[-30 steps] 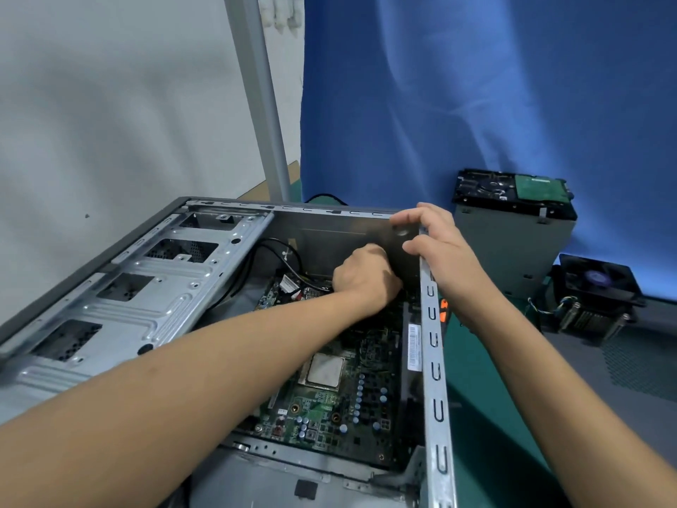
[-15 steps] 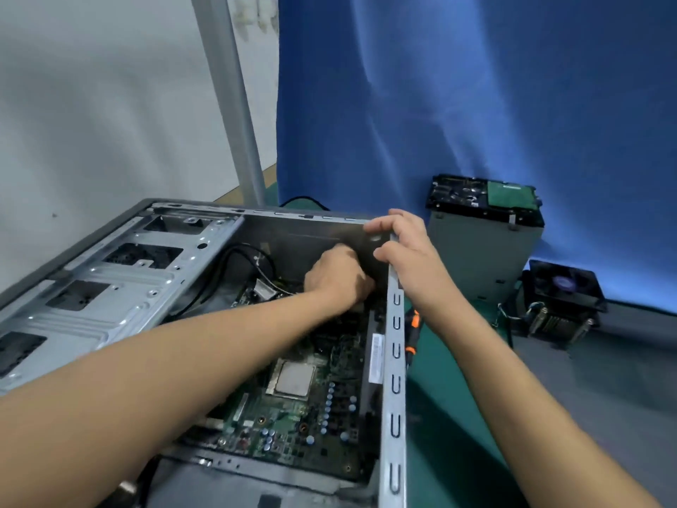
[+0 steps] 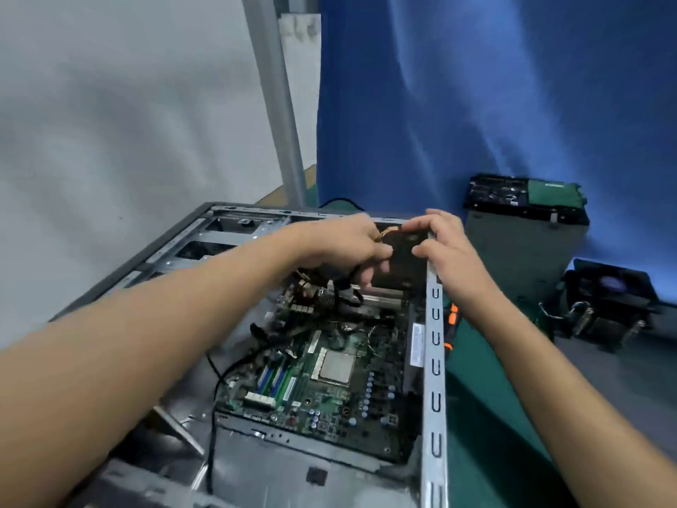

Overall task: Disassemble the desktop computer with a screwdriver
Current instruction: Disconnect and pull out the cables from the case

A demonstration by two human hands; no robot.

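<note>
Lying open on its side at the left of the bench: grey steel computer case [image 3: 172, 258], open face up, perforated frame along its left wall. Bare left forearm crosses it from the near-left corner.

Left hand [image 3: 348, 243] over the case's far end, fingers curled round a bundle of black cables [image 3: 346, 298] that lead down into the case. Some yellow wire shows at the knuckles. Blurred here, so the exact grasp is uncertain.

Green motherboard [image 3: 329, 394] flat on the case floor, square silver processor [image 3: 335, 366] near its middle, blue and white slots toward its left edge.

Dark boxy part [image 3: 401, 262] stands at the case's far-right corner, between the two hands.

Right hand [image 3: 448, 251] at that corner, fingers hooked over the far end of the case's right wall, fingertips touching the dark part.

Orange-and-black screwdriver [image 3: 452, 319] lies on the green mat [image 3: 491, 416], just beside the right wall's outer face, partly hidden by the right wrist. Neither hand touches it.

Grey metal drive cage [image 3: 524, 258] upright near the far edge, a black-and-green hard drive [image 3: 524, 194] on top. Black cooler fan with heatsink [image 3: 608, 306] toward the far-right corner.
</note>
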